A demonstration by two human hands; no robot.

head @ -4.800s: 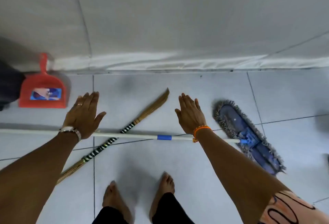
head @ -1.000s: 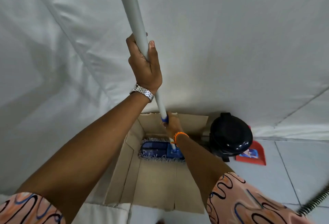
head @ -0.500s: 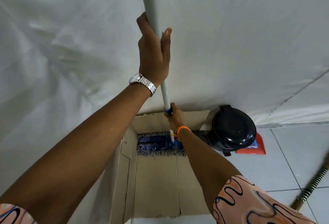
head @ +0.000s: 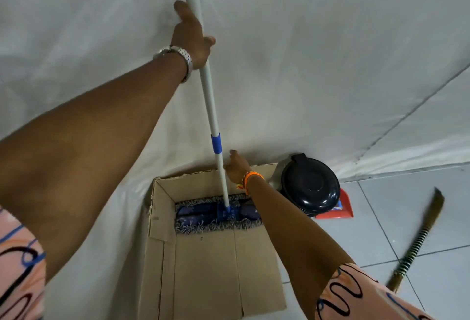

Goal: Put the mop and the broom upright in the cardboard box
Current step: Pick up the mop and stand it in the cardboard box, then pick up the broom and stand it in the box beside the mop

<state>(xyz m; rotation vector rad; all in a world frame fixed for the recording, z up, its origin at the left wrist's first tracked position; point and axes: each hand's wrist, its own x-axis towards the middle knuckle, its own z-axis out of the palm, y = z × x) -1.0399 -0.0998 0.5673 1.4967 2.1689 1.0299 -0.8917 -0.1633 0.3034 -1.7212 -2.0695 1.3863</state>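
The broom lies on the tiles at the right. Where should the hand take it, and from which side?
Grip the broom on its striped handle section, coming from above with the right hand, which is nearer. That part looks slim and firm; the brush end would probably bend. It lies flat and slanted, with bare floor around it.

Tiled floor (head: 432, 223): box (head: 208, 269), broom (head: 417, 238), dustpan (head: 343, 208)

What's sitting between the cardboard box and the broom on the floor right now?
In the head view, a black lidded bin stands right beside the cardboard box, with a red dustpan behind it; then bare tile up to the broom.
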